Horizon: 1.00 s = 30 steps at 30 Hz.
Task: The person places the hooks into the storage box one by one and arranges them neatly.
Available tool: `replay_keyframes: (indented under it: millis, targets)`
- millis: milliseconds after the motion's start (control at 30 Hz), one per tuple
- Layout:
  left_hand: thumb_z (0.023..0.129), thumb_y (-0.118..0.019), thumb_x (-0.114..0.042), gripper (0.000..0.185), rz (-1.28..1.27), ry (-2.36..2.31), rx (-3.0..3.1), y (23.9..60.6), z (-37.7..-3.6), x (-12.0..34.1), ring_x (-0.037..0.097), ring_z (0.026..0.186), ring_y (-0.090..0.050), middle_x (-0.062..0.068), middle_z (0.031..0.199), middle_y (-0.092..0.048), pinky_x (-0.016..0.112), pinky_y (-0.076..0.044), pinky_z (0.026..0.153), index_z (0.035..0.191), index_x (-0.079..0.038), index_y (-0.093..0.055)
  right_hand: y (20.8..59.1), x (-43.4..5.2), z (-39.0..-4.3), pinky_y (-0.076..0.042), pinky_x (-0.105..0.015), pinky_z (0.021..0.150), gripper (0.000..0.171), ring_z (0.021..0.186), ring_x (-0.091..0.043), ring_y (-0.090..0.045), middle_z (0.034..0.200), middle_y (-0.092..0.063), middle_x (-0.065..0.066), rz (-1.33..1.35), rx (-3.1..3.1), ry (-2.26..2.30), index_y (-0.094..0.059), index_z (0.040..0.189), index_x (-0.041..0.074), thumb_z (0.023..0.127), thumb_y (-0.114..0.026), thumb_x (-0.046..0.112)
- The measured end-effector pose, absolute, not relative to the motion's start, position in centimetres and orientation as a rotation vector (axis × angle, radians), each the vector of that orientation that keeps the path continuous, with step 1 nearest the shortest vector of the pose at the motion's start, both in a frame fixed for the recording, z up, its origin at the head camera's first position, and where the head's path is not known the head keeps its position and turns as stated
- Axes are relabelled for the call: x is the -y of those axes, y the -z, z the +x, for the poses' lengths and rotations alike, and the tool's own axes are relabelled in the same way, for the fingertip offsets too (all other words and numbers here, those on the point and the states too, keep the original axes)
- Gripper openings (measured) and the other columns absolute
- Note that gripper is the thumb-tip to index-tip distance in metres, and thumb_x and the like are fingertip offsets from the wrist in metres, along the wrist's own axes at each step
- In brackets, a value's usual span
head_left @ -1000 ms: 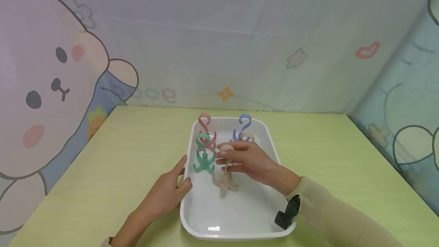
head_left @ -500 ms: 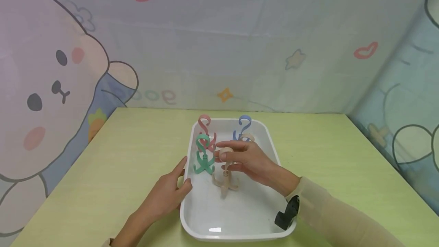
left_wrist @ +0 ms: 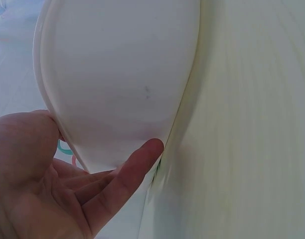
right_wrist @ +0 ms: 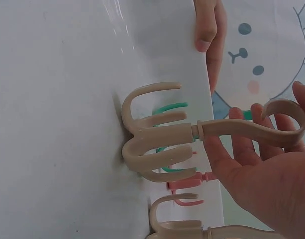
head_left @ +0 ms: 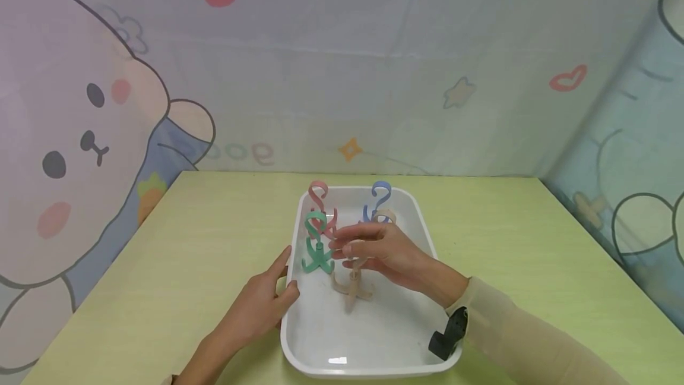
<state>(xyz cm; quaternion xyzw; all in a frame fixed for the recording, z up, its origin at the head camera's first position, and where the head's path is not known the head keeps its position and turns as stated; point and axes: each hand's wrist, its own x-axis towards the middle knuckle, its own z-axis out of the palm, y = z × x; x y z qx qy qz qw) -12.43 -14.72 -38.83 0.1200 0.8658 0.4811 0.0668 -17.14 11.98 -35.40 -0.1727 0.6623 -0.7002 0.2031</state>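
In the head view, a beige S-shaped hanging hook with curved prongs (head_left: pixel 352 296) stands upright in a white tray (head_left: pixel 369 337). My right hand (head_left: pixel 392 254) is around its upper part, covering much of the curl. The right wrist view shows the fingers (right_wrist: pixel 244 149) loosely spread behind the beige hook (right_wrist: pixel 165 134), near the curl but not closed on it. My left hand (head_left: pixel 262 299) holds the tray's left side, thumb over the rim. In the left wrist view, a finger (left_wrist: pixel 127 184) lies along the tray's outer wall (left_wrist: pixel 117 74).
Behind in the tray stand a green hook (head_left: pixel 319 257), a pink hook (head_left: pixel 317 190), a blue hook (head_left: pixel 381 190) and another beige hook (head_left: pixel 386 214), partly hidden by the right hand. The tray sits on a pale green table (head_left: pixel 491 236) before a printed cloth (head_left: pixel 427 16).
My right hand has shifted slightly left and its fingers now cover the beige hook's curl, which showed between them earlier. The left hand stays on the tray.
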Motion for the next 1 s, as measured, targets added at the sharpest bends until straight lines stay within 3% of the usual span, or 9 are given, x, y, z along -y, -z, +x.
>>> replay_keyframes:
  millis: [333,433,700,767,867,1000]
  targets:
    - [0.1,-0.054,-0.015,0.074,0.349,-1.458,-2.606,39.1,-12.7,14.8,0.016,0.058,-0.067,0.019,0.149,-0.061,0.032,-0.058,0.051,0.169,-0.014,-0.027,34.5,-11.9,-17.5,-0.06,-0.032,0.099,0.042,0.115,-0.022,-0.076,0.126,-0.077,-0.006,-0.547,-1.86,1.964,-0.064,0.139,-0.007,0.103,-0.066,0.014]
    - [0.1,-0.054,-0.014,0.074,0.35,-1.462,-2.609,39.1,-12.7,14.8,0.016,0.06,-0.067,0.019,0.148,-0.061,0.032,-0.058,0.05,0.169,-0.014,-0.028,33.2,-12.3,-17.7,-0.059,-0.036,0.103,0.041,0.119,-0.026,-0.074,0.127,-0.077,-0.009,-0.586,-1.876,1.98,-0.063,0.14,-0.007,0.104,-0.063,0.015]
    - [0.102,-0.054,-0.013,0.072,0.37,-1.441,-2.628,39.2,-13.0,14.8,0.014,0.067,-0.069,0.017,0.151,-0.06,0.029,-0.058,0.051,0.169,-0.014,-0.027,28.1,-16.3,-17.4,-0.059,-0.039,0.104,0.026,0.115,-0.019,-0.075,0.119,-0.079,0.0,-0.699,-1.942,2.156,-0.078,0.123,0.015,0.108,-0.057,0.012]
    - [0.104,-0.055,-0.016,0.071,0.393,-1.393,-2.666,39.2,-13.0,14.9,0.012,0.071,-0.071,0.018,0.153,-0.058,0.029,-0.06,0.058,0.169,-0.011,-0.027,27.3,-17.7,-17.0,-0.059,-0.037,0.103,0.025,0.114,-0.018,-0.076,0.119,-0.08,0.001,-0.737,-2.104,2.157,-0.078,0.123,0.014,0.108,-0.058,0.013]
    - [0.108,-0.056,-0.027,0.07,0.395,-1.287,-2.749,38.8,-12.8,15.6,0.011,0.081,-0.075,0.016,0.156,-0.056,0.036,-0.062,0.077,0.168,-0.009,-0.027,27.0,-20.1,-16.2,-0.059,-0.027,0.1,0.025,0.112,-0.012,-0.075,0.118,-0.08,0.001,-0.716,-2.516,2.033,-0.077,0.126,0.009,0.107,-0.062,0.017]
    - [0.111,-0.051,-0.04,0.068,0.389,-1.085,-2.935,37.8,-12.3,17.6,0.021,0.107,-0.075,0.016,0.158,-0.055,0.052,-0.057,0.096,0.167,-0.008,-0.031,28.3,-23.5,-15.2,-0.054,-0.012,0.092,0.032,0.109,0.011,-0.066,0.127,-0.078,-0.003,-0.532,-3.059,1.605,-0.075,0.131,0.012,0.107,-0.064,0.029]
